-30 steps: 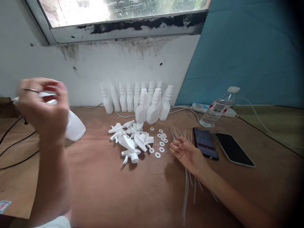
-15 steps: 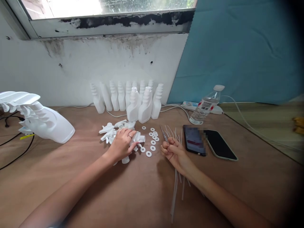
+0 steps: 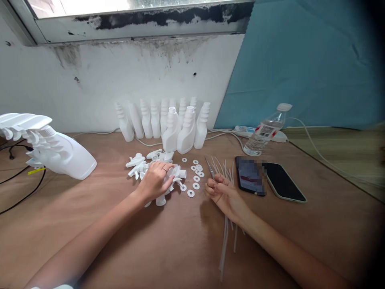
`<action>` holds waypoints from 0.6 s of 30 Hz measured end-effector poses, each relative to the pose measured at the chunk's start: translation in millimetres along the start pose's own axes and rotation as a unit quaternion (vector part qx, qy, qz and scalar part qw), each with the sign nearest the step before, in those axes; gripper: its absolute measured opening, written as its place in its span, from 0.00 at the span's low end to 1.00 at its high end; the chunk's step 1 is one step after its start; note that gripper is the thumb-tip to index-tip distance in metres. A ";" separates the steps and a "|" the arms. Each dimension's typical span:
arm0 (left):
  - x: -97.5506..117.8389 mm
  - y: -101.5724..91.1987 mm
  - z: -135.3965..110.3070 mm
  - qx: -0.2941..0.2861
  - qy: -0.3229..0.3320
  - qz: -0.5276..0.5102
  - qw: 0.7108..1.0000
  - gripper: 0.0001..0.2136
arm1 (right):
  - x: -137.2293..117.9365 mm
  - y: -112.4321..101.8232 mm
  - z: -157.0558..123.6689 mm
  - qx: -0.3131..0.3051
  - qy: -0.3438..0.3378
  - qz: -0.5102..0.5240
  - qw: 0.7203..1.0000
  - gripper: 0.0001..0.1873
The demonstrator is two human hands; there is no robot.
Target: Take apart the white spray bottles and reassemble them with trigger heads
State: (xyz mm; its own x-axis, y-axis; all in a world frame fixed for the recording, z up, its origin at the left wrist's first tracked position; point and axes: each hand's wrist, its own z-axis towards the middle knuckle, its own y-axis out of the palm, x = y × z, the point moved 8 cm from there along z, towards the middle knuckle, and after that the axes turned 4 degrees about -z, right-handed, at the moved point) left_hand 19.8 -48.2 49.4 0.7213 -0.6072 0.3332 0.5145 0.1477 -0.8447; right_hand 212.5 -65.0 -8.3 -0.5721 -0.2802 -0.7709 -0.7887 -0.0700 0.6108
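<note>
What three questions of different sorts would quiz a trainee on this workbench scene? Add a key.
1. True or false: the left hand lies on the pile of white trigger spray heads.
2. What lies on the table just right of the right hand? A) two phones B) scissors C) a mug
3. Which hand holds the tweezers?
Key: 1 true; 2 A; 3 the right hand.
</note>
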 end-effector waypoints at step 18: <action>40.6 -23.2 -17.9 0.066 0.068 -0.276 0.956 0.14 | 12.1 35.0 -19.9 -0.178 -0.328 -0.717 0.589 0.12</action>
State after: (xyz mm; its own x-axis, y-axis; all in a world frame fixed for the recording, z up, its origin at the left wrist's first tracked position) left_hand 28.8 -90.2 75.0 0.2600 -0.7151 0.6488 0.8600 -0.1340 -0.4924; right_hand 182.4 -90.0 7.3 0.5690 0.7332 -0.3723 -0.5358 -0.0129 -0.8443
